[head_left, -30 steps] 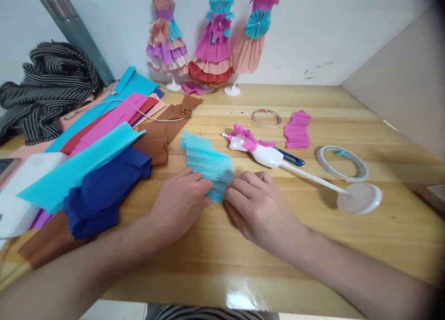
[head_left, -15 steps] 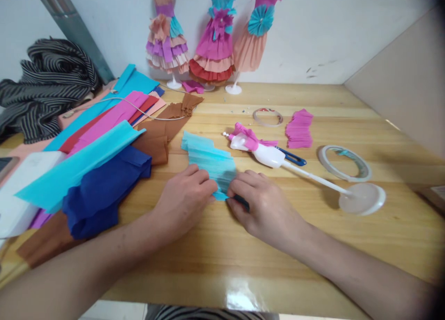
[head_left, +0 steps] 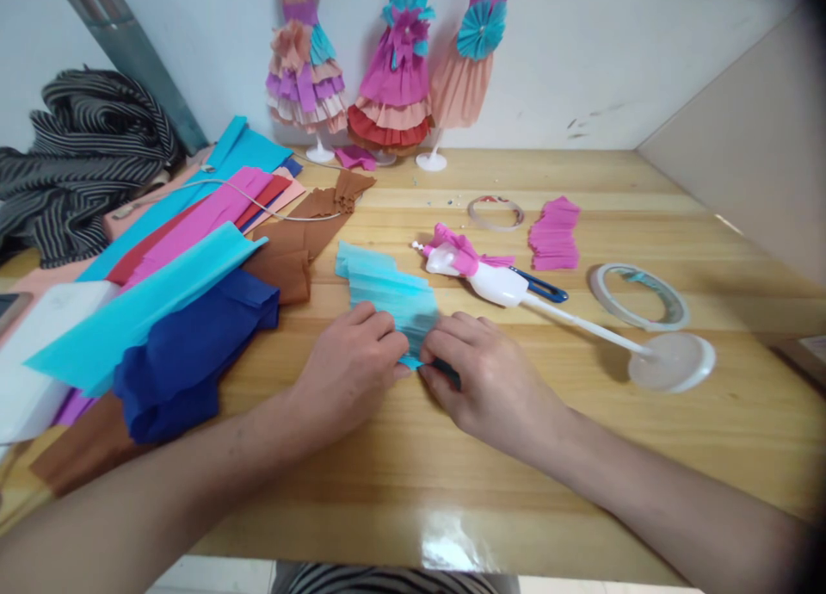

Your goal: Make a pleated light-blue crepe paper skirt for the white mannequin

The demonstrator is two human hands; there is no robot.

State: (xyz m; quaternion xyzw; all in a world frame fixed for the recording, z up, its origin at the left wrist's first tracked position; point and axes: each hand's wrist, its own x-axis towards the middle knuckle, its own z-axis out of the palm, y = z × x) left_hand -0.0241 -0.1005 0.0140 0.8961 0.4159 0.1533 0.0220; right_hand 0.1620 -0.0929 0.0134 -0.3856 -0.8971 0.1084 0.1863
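Note:
A pleated piece of light blue crepe paper lies on the table, its near end between my two hands. My left hand is closed, fingers curled and pinching the paper's near left edge. Just to the right, my right hand pinches the same near end between thumb and fingers; a dark object, its kind mostly hidden, shows under those fingers. Beyond my right hand lies a small white mannequin on its side, pink crepe paper around its top and a round base at the right.
Crepe paper sheets and a blue bunch cover the left side. Tape rolls, a pink pleated piece and a blue-handled cutter lie right. Three dressed mannequins stand at the wall.
My left hand has shifted slightly right along the paper's near edge, closer to my right hand. The whole view has moved a little; the other things lie as before.

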